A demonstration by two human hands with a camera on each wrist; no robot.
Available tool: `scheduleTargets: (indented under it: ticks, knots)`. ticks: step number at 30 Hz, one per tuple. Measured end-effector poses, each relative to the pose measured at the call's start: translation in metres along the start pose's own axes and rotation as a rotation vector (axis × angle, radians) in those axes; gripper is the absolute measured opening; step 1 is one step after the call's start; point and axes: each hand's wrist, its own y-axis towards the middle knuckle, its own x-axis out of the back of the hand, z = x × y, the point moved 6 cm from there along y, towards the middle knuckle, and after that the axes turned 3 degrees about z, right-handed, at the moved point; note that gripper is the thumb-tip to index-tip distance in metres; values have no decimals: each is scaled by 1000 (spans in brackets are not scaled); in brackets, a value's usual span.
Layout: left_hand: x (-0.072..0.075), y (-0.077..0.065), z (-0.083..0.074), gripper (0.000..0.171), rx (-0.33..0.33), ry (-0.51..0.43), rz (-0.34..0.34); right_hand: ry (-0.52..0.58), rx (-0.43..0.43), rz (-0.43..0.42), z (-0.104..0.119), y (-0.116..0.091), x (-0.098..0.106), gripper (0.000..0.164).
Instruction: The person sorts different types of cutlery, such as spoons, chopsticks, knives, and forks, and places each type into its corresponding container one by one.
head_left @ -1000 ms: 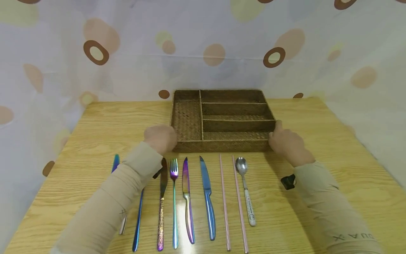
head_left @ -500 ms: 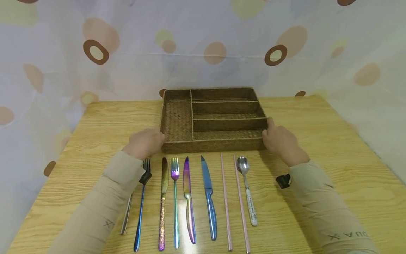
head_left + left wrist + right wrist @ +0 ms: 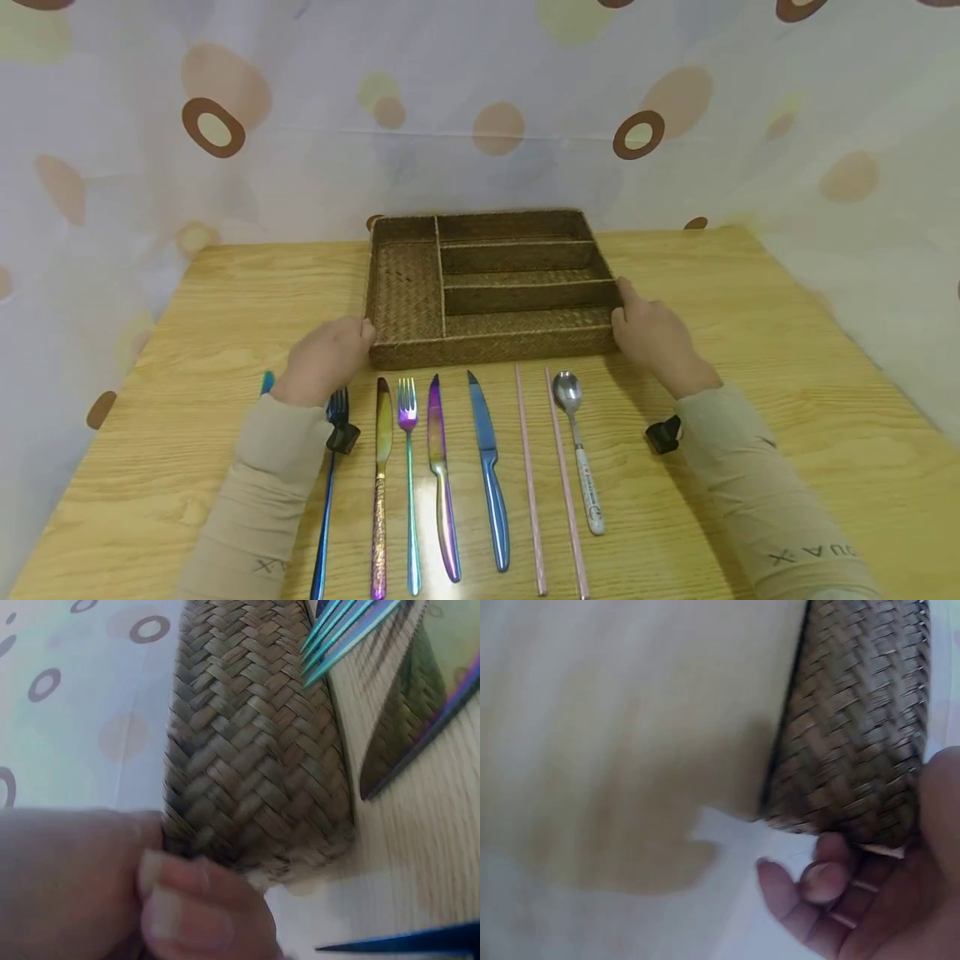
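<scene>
A brown woven cutlery tray [image 3: 495, 346] with several compartments stands at the back of the table. At its left front corner, my left hand [image 3: 322, 358] grips the side, its fingers bent in the left wrist view beside the woven wall [image 3: 255, 750]. My right hand [image 3: 660, 342] holds the right end, with the thumb near the front corner and the index finger along the side. In the right wrist view, curled fingers [image 3: 825, 881] lie against the tray's end. What is under the tray is hidden.
In front of the tray lie a dark blue fork [image 3: 324, 508], a patterned-handle knife [image 3: 381, 450], a rainbow fork [image 3: 409, 442], a rainbow knife [image 3: 444, 508], a blue knife [image 3: 491, 483], pink chopsticks [image 3: 529, 492] and a spoon [image 3: 585, 467]. My left sleeve partly covers a teal-tipped piece [image 3: 267, 382].
The tray has slid left along the table, both hands going with it, mostly in the first half second. Since then the whole head view has shifted slightly. The cutlery has stayed put.
</scene>
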Motion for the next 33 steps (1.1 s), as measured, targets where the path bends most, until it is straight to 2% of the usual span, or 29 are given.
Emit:
scheduleTargets:
  ticks: [2,5,10,13,17,21,24,28,33]
  knots:
    - [-1,0,0,39,46,-9,-24,58,-6,11,-5,2,-2,59]
    - [-4,-1,-6,41,62,53,-38,139,-1,12,-14,2,-4,58]
    - [-9,4,-21,27,43,213,-29,273,6,15,-32,-6,0,64]
    - [-11,8,-29,19,31,268,-12,336,6,-1,-41,-16,6,69]
    - [-10,14,-36,19,34,263,-24,393,41,-77,-41,-29,13,65]
    - [-10,17,-40,20,41,258,-42,369,72,-111,-28,-41,17,51]
    - [-11,19,-43,20,46,234,-48,318,90,-40,-15,-52,13,40]
    - [-10,20,-48,21,32,237,-58,234,146,151,2,-68,0,30]
    - [-9,21,-53,21,14,280,-69,145,257,356,18,-84,-23,39]
